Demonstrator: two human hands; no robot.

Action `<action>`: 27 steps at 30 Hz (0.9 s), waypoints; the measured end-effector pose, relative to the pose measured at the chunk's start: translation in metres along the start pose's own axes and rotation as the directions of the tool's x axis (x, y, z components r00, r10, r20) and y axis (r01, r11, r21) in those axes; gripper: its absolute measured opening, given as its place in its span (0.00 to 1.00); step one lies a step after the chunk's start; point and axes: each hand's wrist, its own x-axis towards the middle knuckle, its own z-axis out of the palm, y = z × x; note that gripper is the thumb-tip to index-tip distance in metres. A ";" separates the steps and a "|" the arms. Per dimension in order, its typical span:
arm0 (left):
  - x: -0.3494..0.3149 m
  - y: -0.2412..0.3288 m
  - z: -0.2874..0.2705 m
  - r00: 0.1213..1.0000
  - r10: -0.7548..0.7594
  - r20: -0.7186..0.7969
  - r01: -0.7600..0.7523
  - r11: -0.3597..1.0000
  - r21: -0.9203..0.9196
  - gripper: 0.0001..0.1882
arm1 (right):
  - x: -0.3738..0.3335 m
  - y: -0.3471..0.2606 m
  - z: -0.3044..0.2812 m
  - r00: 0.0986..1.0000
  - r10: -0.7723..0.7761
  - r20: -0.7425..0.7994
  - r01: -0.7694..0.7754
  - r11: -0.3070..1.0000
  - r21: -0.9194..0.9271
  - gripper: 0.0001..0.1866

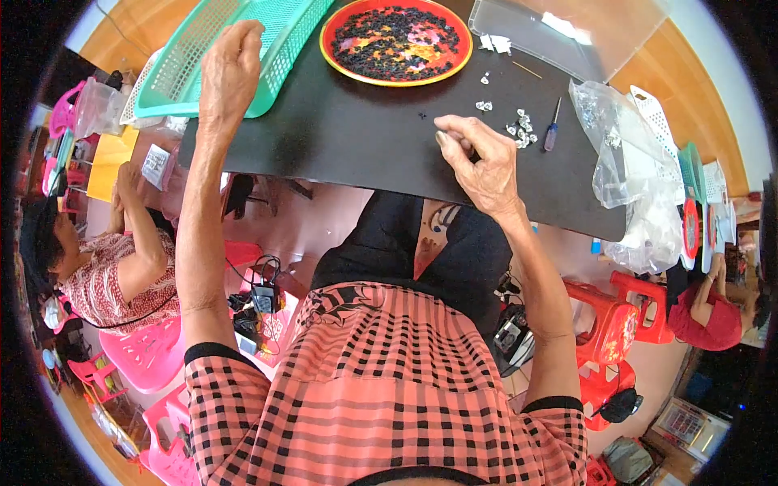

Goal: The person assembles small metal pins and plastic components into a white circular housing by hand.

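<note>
Clear pieces lie on the bench, nearer than the red tray and to its right, beside the curled right hand. Left of the tray, the left hand, fingers folded, hangs over a basket; whether either grips anything, I cannot tell.

A mint-green plastic basket with openwork sides sits upright at the left of the worktop, appearing to reach past its left edge. Toward the far edge, near the middle, a round tray lies flat, red-rimmed with a yellow lip and a floor patterned in orange, yellow and pink. Many small black pieces are strewn loosely across that floor. A tiny dark bit lies alone between tray and near edge. Small shiny clear pieces are clustered loosely toward the right edge.
</note>
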 end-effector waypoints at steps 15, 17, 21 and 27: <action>-0.095 0.131 0.071 0.899 -0.112 0.424 0.371 0.709 -0.600 0.07 | 0.060 0.036 -0.044 0.996 -0.079 -0.038 0.070 0.979 -0.191 0.08; -0.093 0.131 0.070 0.907 -0.086 0.413 0.328 0.759 -0.563 0.08 | 0.085 0.064 -0.057 0.996 -0.052 -0.069 0.026 0.941 -0.338 0.08; -0.092 0.133 0.072 0.893 -0.064 0.445 0.336 0.755 -0.564 0.09 | 0.120 0.116 -0.076 0.995 0.042 -0.089 -0.081 0.864 -0.497 0.13; -0.092 0.133 0.070 0.879 -0.101 0.465 0.376 0.748 -0.547 0.09 | 0.127 0.140 -0.066 0.988 0.036 0.151 0.067 0.779 -0.624 0.15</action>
